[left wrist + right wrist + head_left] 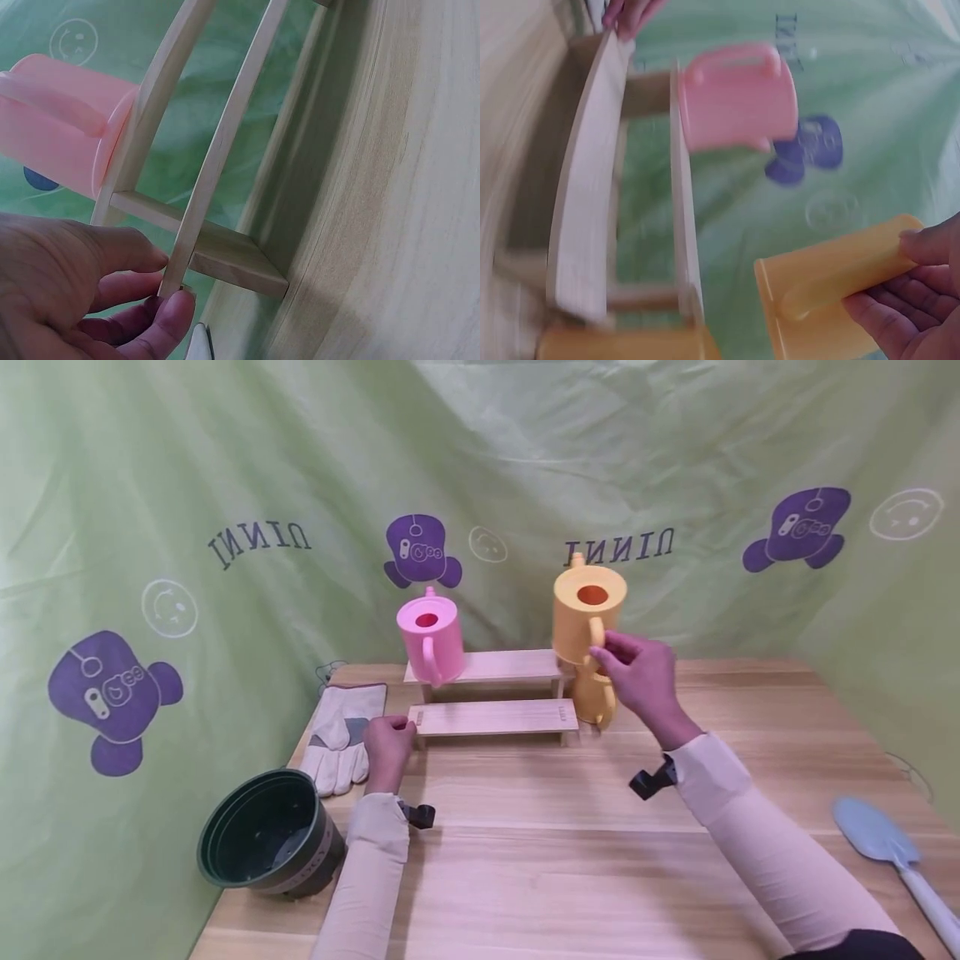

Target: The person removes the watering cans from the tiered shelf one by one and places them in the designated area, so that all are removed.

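My right hand [640, 675] grips the handle of a yellow watering can [577, 627], raised near the right end of a two-step wooden shelf [487, 717]. In the right wrist view, the thumb and curled fingers [889, 319] close on that handle. Below the raised can, a second yellow watering can [588, 697] stands on the table beside the shelf, partly hidden. At the shelf's left end my left hand [389, 750] pinches the lower board [217, 150] between thumb and fingers. A pink watering can [442, 647] sits on the upper step, toward its left side.
White and grey work gloves [341, 739] lie left of the shelf, with a dark green plant pot [311, 860] nearer me at the table's left edge. A light blue trowel [873, 829] rests at the far right. A green printed curtain [517, 468] hangs behind the table.
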